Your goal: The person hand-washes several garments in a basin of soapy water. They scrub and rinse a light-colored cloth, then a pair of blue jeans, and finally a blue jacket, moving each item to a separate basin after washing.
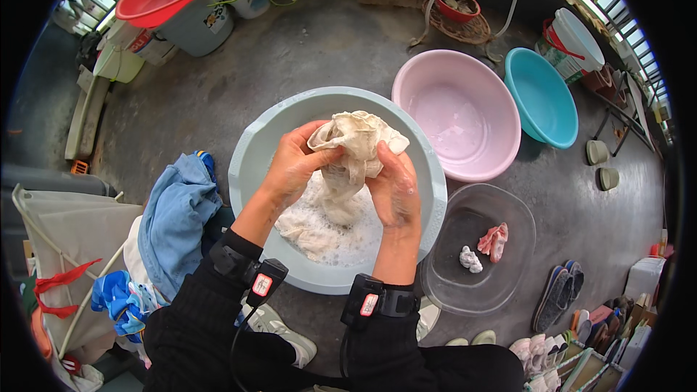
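A wet cream-coloured cloth garment (356, 141) is bunched up between my two hands. Its lower end hangs down into soapy water in a grey-blue basin (250, 138). My left hand (294, 163) grips the garment's left side, thumb across the front of the fabric. On the other side my right hand (394, 187) pinches the right edge, with some suds on its skin. White foam (348, 236) covers much of the water, and part of the pale fabric lies in it. What kind of garment it is, I cannot tell.
A pink basin (456, 112) and a teal basin (541, 98) stand at the right. Below them, a clear tub (472, 283) holds a pink cloth (494, 242) and a white one (470, 260). Blue clothes (178, 221) are heaped at left. Slippers (557, 294) lie on the right.
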Demonstrator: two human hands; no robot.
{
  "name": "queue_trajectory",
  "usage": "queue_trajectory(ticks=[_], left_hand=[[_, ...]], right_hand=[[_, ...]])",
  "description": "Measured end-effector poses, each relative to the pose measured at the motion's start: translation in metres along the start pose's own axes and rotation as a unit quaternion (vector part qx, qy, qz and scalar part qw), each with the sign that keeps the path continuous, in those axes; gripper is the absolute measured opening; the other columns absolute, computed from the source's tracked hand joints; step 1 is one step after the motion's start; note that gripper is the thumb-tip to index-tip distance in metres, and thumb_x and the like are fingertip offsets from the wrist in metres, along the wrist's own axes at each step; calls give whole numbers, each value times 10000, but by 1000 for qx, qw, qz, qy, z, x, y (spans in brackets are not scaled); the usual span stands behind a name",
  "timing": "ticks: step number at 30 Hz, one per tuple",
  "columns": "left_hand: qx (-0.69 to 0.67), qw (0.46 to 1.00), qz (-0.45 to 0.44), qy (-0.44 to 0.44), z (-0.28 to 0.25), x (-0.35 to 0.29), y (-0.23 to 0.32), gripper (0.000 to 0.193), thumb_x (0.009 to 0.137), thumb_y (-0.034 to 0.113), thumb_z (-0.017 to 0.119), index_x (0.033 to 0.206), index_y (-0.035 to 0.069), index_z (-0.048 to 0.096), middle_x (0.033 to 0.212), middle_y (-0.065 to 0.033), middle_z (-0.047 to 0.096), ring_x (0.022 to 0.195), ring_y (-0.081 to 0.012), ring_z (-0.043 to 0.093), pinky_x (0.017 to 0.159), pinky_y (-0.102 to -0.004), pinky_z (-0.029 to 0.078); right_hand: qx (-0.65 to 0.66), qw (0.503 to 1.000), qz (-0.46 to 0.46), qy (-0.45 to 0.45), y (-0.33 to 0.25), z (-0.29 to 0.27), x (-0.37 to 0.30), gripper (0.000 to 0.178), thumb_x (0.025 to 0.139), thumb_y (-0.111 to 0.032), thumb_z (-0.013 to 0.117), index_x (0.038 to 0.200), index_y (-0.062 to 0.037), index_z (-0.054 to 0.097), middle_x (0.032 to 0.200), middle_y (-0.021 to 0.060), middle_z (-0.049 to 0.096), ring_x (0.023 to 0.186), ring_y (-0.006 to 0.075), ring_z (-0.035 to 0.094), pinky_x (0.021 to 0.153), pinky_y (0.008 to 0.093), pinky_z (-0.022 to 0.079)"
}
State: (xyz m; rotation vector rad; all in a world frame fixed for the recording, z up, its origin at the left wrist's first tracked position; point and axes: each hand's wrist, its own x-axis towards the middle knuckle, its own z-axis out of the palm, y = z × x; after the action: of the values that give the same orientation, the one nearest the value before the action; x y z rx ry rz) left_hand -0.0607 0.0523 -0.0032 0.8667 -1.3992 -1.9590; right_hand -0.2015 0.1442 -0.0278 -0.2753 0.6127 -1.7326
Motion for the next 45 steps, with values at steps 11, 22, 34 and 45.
queue_trajectory(ticks=[11, 22, 34, 45], left_hand=[[-119, 992, -46, -3, -3, 0, 1, 397, 1006, 265, 416, 1328, 38, 469, 1250, -88, 569, 1137, -195, 548, 975, -378, 435], [-233, 972, -7, 23, -6, 4, 7, 363, 959, 59, 373, 1291, -57, 463, 1237, -170, 557, 1151, -256, 538, 1026, -401, 403], [-175, 970, -165, 36, -5, 3, 13, 230, 959, 153, 517, 1123, -3, 558, 1078, -96, 621, 990, -173, 611, 885, -339, 498], [-196, 979, -48, 24, -1, 1, 13, 189, 961, 105, 489, 1127, 47, 557, 1014, -38, 592, 937, -125, 581, 854, -287, 490]], right_hand=[[-160, 983, -49, 74, 3, 15, 4, 337, 838, -143, 694, 1132, -13, 592, 1076, 73, 643, 976, 158, 613, 834, 296, 494], [-4, 993, -39, 112, 13, 1, 5, 355, 826, -53, 702, 1142, -21, 544, 1053, 64, 627, 966, 161, 610, 838, 297, 497], [-2, 997, -13, 82, 10, -4, 4, 473, 816, -28, 680, 1247, 19, 491, 1133, 98, 599, 1039, 202, 595, 920, 335, 480], [-171, 972, 25, 160, 11, 2, 5, 255, 925, -148, 595, 1144, -19, 611, 1053, 65, 642, 981, 141, 589, 852, 290, 463]])
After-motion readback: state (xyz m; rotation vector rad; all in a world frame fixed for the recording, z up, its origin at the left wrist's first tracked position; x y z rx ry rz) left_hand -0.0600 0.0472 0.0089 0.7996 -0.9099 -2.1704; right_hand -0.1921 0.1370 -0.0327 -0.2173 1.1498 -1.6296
